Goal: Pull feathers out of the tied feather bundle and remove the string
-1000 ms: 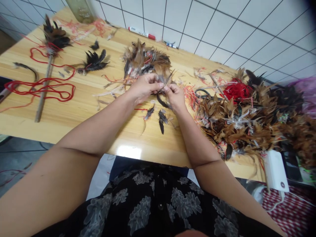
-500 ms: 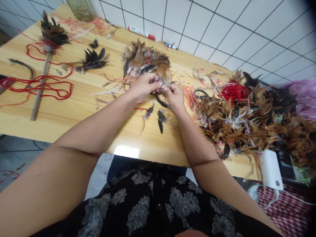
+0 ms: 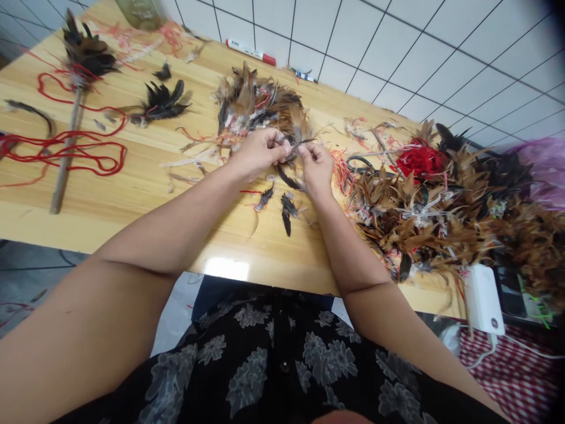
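Pinching small dark feathers (image 3: 295, 149): left hand (image 3: 263, 153) closed on them, thumb to finger; right hand (image 3: 318, 167) curled close beside, its hold hard to tell. Far left of grip, stick (image 3: 60, 188) bears tuft (image 3: 89, 54), red cord (image 3: 26, 141) lying slack across it: seemingly begun, unfinished. Apparently unused: feather clump (image 3: 260, 100) just beyond grip, loose feathers (image 3: 288, 206) just nearer, large feather heap (image 3: 419, 221) to right.

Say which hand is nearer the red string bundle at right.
Right. The right hand is left of the red string bundle, apart from it; the left hand is farther left.
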A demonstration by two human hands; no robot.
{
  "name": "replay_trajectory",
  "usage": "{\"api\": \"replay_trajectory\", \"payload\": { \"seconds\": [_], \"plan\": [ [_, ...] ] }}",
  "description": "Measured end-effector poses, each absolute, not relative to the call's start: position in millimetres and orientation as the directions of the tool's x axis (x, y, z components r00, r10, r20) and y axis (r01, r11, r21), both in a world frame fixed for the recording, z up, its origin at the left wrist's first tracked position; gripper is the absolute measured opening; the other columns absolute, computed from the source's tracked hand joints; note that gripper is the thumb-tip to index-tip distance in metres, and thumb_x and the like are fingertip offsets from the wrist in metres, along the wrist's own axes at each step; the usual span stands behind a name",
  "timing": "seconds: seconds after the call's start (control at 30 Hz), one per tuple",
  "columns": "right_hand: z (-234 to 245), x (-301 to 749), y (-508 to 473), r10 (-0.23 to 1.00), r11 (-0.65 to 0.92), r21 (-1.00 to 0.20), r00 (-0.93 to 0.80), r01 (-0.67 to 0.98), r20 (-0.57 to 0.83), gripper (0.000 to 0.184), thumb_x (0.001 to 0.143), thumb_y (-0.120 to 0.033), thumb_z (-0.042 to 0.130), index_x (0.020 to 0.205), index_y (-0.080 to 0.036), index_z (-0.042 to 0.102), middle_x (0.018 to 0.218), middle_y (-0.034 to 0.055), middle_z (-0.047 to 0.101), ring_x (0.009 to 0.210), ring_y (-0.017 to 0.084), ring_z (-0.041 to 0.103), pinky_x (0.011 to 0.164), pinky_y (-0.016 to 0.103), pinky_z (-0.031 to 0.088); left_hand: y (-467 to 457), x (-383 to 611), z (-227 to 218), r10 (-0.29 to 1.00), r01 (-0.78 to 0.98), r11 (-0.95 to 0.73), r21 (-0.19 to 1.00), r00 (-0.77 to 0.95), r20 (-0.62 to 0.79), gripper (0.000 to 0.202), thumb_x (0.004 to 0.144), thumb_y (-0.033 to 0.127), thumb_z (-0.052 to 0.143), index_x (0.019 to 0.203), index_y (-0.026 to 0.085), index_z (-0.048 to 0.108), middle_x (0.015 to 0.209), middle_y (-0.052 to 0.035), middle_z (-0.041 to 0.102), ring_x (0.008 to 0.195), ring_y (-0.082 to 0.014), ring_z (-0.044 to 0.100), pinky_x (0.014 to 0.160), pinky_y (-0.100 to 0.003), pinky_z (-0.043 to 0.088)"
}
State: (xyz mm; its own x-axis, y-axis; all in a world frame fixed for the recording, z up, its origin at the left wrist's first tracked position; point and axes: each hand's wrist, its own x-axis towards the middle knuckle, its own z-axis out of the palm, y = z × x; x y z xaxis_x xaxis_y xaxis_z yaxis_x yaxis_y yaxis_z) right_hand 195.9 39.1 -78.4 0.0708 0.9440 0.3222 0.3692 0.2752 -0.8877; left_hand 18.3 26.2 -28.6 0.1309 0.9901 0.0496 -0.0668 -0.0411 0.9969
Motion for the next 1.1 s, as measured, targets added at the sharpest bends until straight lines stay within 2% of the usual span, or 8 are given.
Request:
{"api": "replay_trajectory", "payload": {
  "seconds": [0.1,0.23,0.5,0.63,0.8,0.9,1.0,1.1],
  "plan": [
    [-79.9,195.6,39.3,0.944,0.274,-0.873,0.061,0.404,0.324,0.05,0.108,-0.065,0.071,0.081,-0.024,0.066,0.086,0.0013,0.067,0.094,0.021,0.064,0.1,0.037,0.057,26.7,20.5,-30.4,0.99,-0.04,-0.021,0.999,0.142,0.026,0.033,0.086,0.003,0.09,0.082,0.02,0.063,0.07,0.0028,0.065,0.065,-0.0121,0.066,0.062,-0.021,0.05],
    [-75.8,192.1,35.1,0.953,0.248,-0.823,0.025,0.511,0.303,0.045,0.109,-0.06,0.072,0.085,-0.023,0.071,0.088,0.0021,0.067,0.097,0.021,0.066,0.102,0.038,0.058,27.2,20.5,-32.5,0.988,0.054,-0.039,0.998,0.148,0.031,0.034,0.088,-0.001,0.087,0.089,0.021,0.061,0.073,0.0037,0.067,0.069,-0.0137,0.073,0.069,-0.022,0.058],
    [-64.0,187.9,23.8,0.965,0.195,-0.668,-0.018,0.718,0.263,0.03,0.112,-0.044,0.068,0.092,-0.022,0.071,0.106,0.0079,0.072,0.112,0.027,0.07,0.112,0.046,0.06,33.6,17.5,-47.8,0.982,0.191,-0.107,0.976,0.177,0.073,0.029,0.086,-0.003,0.071,0.101,0.021,0.065,0.078,0.002,0.069,0.083,-0.0237,0.083,0.1,-0.047,0.071],
    [-54.9,187.6,19.0,0.973,0.165,-0.578,-0.037,0.799,0.226,0.023,0.113,-0.038,0.063,0.101,-0.021,0.074,0.126,0.0139,0.075,0.124,0.032,0.071,0.117,0.051,0.059,34.1,17.0,-53.0,0.969,0.143,-0.095,0.985,0.242,0.058,0.031,0.085,0.001,0.075,0.107,0.021,0.066,0.082,0.0003,0.07,0.093,-0.0278,0.085,0.104,-0.052,0.07],
    [-53.4,188.0,22.0,0.983,0.153,-0.551,-0.07,0.82,0.168,0.026,0.115,-0.036,0.057,0.102,-0.021,0.073,0.123,0.0138,0.076,0.125,0.031,0.071,0.117,0.05,0.059,34.5,16.8,-50.0,0.958,0.085,-0.06,0.995,0.284,0.034,0.029,0.09,0.005,0.075,0.109,0.021,0.062,0.084,0.0007,0.069,0.096,-0.026,0.082,0.098,-0.047,0.067],
    [-57.5,188.4,26.6,0.985,0.154,-0.597,-0.075,0.787,0.155,0.025,0.115,-0.033,0.056,0.097,-0.021,0.07,0.116,0.0116,0.075,0.118,0.028,0.071,0.114,0.048,0.059,41.2,5.7,-45.0,0.986,0.128,-0.145,0.981,0.107,0.131,0.032,0.089,0.004,0.08,0.106,0.021,0.06,0.095,-0.0005,0.071,0.103,-0.022,0.076,0.102,-0.04,0.062],
    [-60.9,189.4,30.7,0.99,0.132,-0.676,-0.056,0.725,0.132,0.03,0.115,-0.033,0.055,0.088,-0.022,0.063,0.104,0.0076,0.071,0.106,0.025,0.069,0.108,0.045,0.059,48.0,-12.6,-36.6,0.969,0.278,-0.191,0.941,-0.1,0.226,0.03,0.093,0.002,0.078,0.106,0.021,0.059,0.098,0.0006,0.07,0.104,-0.0174,0.065,0.109,-0.037,0.053],
    [-60.4,189.7,32.5,0.995,0.082,-0.733,-0.019,0.675,0.094,0.038,0.114,-0.034,0.06,0.078,-0.023,0.054,0.09,0.0025,0.062,0.092,0.02,0.064,0.099,0.04,0.056,47.1,-22.9,-27.8,0.97,0.313,-0.182,0.932,-0.098,0.223,0.024,0.097,0.008,0.081,0.102,0.021,0.063,0.087,0.003,0.064,0.098,-0.0165,0.06,0.106,-0.036,0.048]
  ]
}}
